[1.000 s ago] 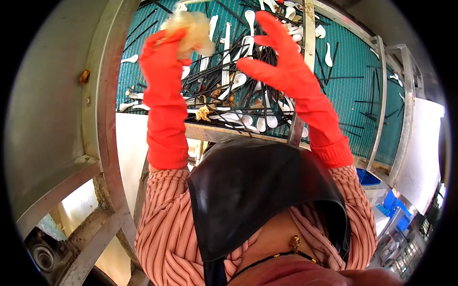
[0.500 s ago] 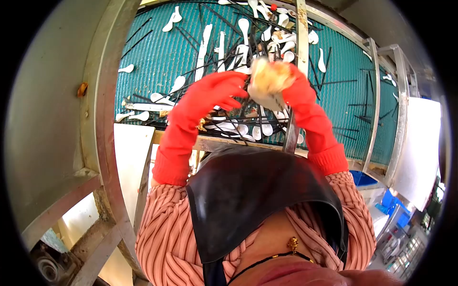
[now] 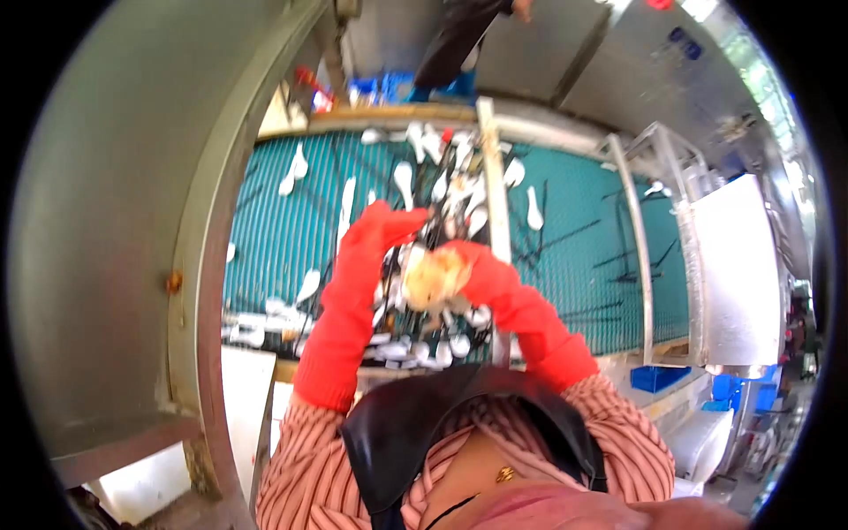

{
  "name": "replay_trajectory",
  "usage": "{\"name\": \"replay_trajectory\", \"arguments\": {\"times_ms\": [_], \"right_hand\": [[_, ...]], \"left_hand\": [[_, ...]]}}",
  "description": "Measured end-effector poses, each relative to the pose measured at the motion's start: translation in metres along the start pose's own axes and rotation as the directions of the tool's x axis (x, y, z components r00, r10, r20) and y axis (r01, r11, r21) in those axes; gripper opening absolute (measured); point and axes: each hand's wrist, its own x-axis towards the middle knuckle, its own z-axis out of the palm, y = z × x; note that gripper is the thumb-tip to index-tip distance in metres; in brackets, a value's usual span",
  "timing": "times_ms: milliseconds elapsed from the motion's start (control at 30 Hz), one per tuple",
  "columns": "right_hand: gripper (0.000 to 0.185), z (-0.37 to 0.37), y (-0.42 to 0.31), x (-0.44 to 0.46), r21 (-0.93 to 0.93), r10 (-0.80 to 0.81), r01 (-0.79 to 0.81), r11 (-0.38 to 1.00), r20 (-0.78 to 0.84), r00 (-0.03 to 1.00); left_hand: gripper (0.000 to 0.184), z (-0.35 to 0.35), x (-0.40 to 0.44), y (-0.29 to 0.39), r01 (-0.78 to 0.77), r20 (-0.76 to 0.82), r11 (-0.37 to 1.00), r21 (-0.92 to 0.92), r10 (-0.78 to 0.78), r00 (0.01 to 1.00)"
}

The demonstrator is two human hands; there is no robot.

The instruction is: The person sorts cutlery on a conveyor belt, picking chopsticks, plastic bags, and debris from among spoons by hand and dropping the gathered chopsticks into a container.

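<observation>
Crumpled pale-yellow wad (image 3: 433, 281) is gripped by red-gloved right hand (image 3: 486, 274) above ribbed green belt (image 3: 570, 265); what red-gloved left hand (image 3: 374, 234) holds cannot be told.

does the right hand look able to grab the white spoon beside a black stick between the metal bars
Probably not yet: the right hand seems full with the pale clump, though the spoon lies uncovered on the green mat.

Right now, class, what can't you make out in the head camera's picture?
In the head view:
Pale yellow clump: blurred, so its material is unclear.
Right hand: fingertips hidden behind the clump.
White spoons: too blurred, and partly covered by the clump, to count.
Person opposite: upper body cut off by the top edge.
</observation>
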Motion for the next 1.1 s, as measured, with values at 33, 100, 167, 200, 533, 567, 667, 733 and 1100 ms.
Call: {"name": "replay_trajectory", "arguments": {"times_ms": [33,100,167,200,533,567,667,733,1100], "right_hand": [[0.045,-0.003,-0.001,-0.004,0.163,0.069,-0.071,0.984,0.017,0.997],[0.044,-0.017,-0.019,-0.012,0.289,0.106,-0.108,0.951,0.023,0.994],[0.042,-0.036,-0.017,-0.021,0.155,0.17,-0.152,0.976,-0.11,0.979],[0.042,-0.046,-0.009,-0.026,0.332,0.23,-0.17,0.928,-0.152,0.961],[0.037,-0.084,-0.069,-0.049,0.64,0.206,0.314,0.702,-0.604,0.77],[0.044,-0.086,-0.068,-0.051,0.577,0.151,0.355,0.735,-0.65,0.745],[0.046,-0.096,-0.046,-0.07,0.288,0.016,0.358,0.888,-0.798,0.603],[0.045,-0.105,-0.041,-0.094,0.485,0.131,0.391,0.782,-0.742,0.658],[0.043,-0.133,0.085,-0.193,0.586,0.42,0.555,0.59,-0.81,0.41]], "left_hand": [[0.059,-0.012,0.004,0.004,-0.018,-0.04,1.0,-0.001,0.018,0.999],[0.063,-0.047,0.006,0.012,-0.148,-0.153,0.989,0.02,0.149,0.977],[0.063,-0.083,0.002,0.022,-0.19,-0.381,0.974,-0.12,0.132,0.915],[0.066,-0.109,-0.001,0.015,-0.259,-0.388,0.964,-0.051,0.22,0.895],[0.066,-0.034,-0.066,-0.014,-0.077,0.09,0.873,0.481,0.038,0.995],[0.071,-0.035,-0.064,-0.012,-0.113,0.104,0.805,0.582,0.064,0.993],[0.084,-0.057,-0.053,-0.008,-0.168,0.112,0.593,0.787,0.129,0.985],[0.077,-0.089,-0.043,-0.028,-0.108,0.003,0.592,0.798,0.175,0.985],[0.071,-0.143,-0.016,-0.088,0.368,-0.363,-0.047,0.929,0.094,0.927]]}}
